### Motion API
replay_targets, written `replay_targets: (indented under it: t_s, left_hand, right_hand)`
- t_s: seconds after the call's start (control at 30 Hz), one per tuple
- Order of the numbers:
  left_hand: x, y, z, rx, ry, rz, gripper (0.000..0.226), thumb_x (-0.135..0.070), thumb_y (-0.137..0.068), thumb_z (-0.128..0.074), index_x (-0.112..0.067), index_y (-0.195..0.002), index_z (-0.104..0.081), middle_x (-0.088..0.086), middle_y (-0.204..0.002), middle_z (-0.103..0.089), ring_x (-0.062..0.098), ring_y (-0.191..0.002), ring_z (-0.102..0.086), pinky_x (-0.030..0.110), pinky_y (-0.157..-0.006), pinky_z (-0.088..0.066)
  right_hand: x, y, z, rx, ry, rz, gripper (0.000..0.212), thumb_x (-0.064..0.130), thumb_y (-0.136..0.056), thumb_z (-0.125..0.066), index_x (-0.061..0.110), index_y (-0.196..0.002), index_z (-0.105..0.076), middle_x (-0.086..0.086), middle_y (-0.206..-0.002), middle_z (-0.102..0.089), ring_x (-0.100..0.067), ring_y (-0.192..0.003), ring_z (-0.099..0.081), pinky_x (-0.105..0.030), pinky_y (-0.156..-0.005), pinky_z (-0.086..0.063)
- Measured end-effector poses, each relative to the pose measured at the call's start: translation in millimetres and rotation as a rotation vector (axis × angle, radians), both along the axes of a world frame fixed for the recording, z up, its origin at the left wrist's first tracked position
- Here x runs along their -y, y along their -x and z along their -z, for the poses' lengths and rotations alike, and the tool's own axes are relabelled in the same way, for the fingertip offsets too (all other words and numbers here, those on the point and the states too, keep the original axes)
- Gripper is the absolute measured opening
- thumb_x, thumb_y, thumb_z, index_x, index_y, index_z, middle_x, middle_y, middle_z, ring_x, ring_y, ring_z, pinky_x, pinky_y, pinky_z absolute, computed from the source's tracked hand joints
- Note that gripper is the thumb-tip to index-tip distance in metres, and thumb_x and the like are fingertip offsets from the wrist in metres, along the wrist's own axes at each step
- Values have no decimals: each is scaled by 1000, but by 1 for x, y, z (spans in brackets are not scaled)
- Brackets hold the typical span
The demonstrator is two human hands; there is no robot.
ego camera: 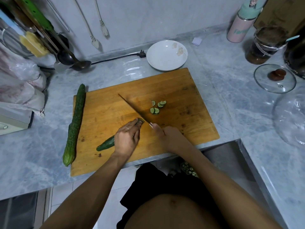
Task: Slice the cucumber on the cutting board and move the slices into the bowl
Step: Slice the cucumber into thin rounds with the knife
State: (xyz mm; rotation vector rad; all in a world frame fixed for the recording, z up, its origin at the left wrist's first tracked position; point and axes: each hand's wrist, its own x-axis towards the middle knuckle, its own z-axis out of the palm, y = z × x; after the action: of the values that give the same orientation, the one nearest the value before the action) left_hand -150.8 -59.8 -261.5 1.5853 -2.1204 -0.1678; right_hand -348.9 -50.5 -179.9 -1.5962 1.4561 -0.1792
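A wooden cutting board (173, 90) lies on the marble counter. On it, my left hand (127, 138) grips a short cucumber piece (106, 143), fingers curled over its cut end. My right hand (168, 138) holds a knife (132, 108), its blade edge-on and slanting up-left, right beside my left fingertips. Several cucumber slices (156, 107) lie on the board to the right of the blade. A long whole cucumber (75, 124) rests along the board's left edge. The white bowl (166, 55), with nothing in it, stands just behind the board.
A glass lid (274, 79) and dark jars (264, 45) stand at the right, with a pink bottle (239, 25) behind. Ladles (79, 63) and plastic bags (19, 86) crowd the left. A black power cord (118, 57) runs along the wall. A steel sink (231, 159) sits at the front right.
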Motion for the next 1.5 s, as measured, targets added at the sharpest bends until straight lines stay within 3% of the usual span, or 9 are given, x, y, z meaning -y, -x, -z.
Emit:
replay_targets:
  t_s: [0.1, 0.37, 0.6, 0.77, 0.9, 1.1, 1.37, 1.5]
  left_hand:
    - [0, 1, 0, -44, -5, -22, 31, -2, -83, -72, -13, -112, -74, 6, -118, -70, 22, -103, -69, 33, -83, -56]
    - [-2, -2, 0, -38, 0, 16, 29, -8, -85, -62, -11, -111, -75, 9, -118, -70, 26, -102, -69, 39, -85, -58]
    - [-2, -4, 1, -90, -17, 8, 23, -3, -85, -66, -8, -104, -76, 10, -114, -71, 26, -100, -69, 39, -83, -58]
    - [-3, -2, -1, -70, -4, 8, 22, -7, -86, -61, -6, -101, -77, 10, -111, -72, 27, -97, -70, 39, -80, -59]
    - [-3, -1, -4, -73, -36, 13, 23, 1, -83, -64, -9, -101, -75, 5, -113, -72, 25, -99, -69, 36, -78, -58]
    - [-1, -3, -2, -30, -52, 18, 21, -6, -85, -62, -10, -101, -76, 6, -113, -72, 24, -100, -69, 35, -79, -58]
    - [0, -5, 2, -37, -20, 43, 24, -4, -85, -62, -10, -104, -75, 6, -114, -71, 24, -102, -68, 34, -83, -57]
    - [0, -3, 1, -20, -8, 35, 28, -5, -83, -61, -9, -107, -75, 8, -115, -71, 25, -103, -68, 36, -87, -55]
  right_hand:
    - [2, 11, -4, 17, 21, 54, 67, 58, -102, -18, 16, -58, -47, -3, -61, -52, -17, -62, -51, -30, -59, -35]
    - [-23, 30, -18, 77, 32, -15, 64, 55, -102, -22, 18, -53, -38, 5, -46, -38, -3, -36, -38, -19, -44, -29]
    - [-34, 21, -17, 94, 40, -46, 63, 58, -101, -22, 14, -59, -38, -3, -52, -39, -17, -49, -42, -33, -54, -33]
    - [-38, 14, -18, 52, 28, -37, 65, 59, -101, -21, 13, -62, -44, -5, -58, -48, -18, -54, -49, -33, -55, -38]
    - [-40, 10, -19, 23, 88, -47, 63, 53, -103, -22, 14, -58, -44, -1, -53, -46, -13, -48, -45, -24, -46, -29]
    - [-38, 11, -19, 36, 88, -44, 64, 53, -103, -23, 13, -58, -45, -3, -53, -48, -14, -48, -47, -22, -45, -31]
    - [-28, 13, -13, 102, 6, -16, 65, 59, -101, -23, 15, -57, -43, 0, -52, -45, -13, -47, -45, -28, -51, -32]
    - [-16, 4, -11, 62, -15, -21, 69, 59, -101, -18, 12, -60, -45, -7, -60, -49, -19, -57, -49, -31, -56, -36]
